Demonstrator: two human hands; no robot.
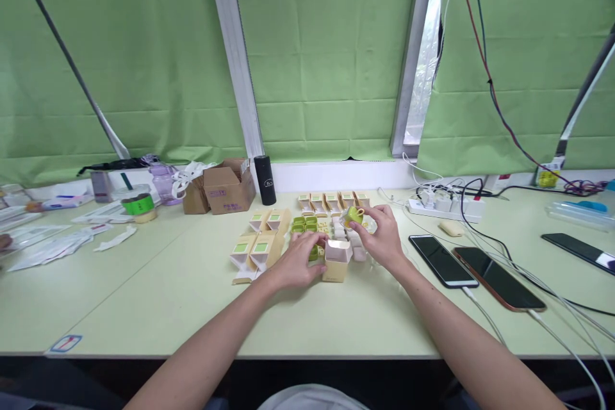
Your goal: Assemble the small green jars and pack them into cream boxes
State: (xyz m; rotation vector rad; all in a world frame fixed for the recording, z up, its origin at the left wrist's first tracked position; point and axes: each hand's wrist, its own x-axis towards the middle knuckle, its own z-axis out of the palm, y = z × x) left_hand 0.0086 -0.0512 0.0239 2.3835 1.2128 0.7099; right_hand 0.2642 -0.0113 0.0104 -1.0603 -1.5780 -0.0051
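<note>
My left hand (298, 261) rests on the table with its fingers curled against the side of a small open beige carton (336, 260) that stands upright. My right hand (382, 236) is raised just behind the carton and pinches a small yellow-green cup-shaped item (354, 215) between its fingertips. Around the hands lie several small green items (303, 224), several small white pieces (358, 250) and several beige cartons (262, 248) with green labels. A row of closed small cartons (331, 199) stands farther back.
Two phones (442, 260) with cables lie to the right, a third phone (579, 250) farther right, a power strip (444, 205) behind. A black cylinder (264, 180), cardboard boxes (225, 189), a green-banded cup (138, 203) and paper packets (48, 246) sit at the left.
</note>
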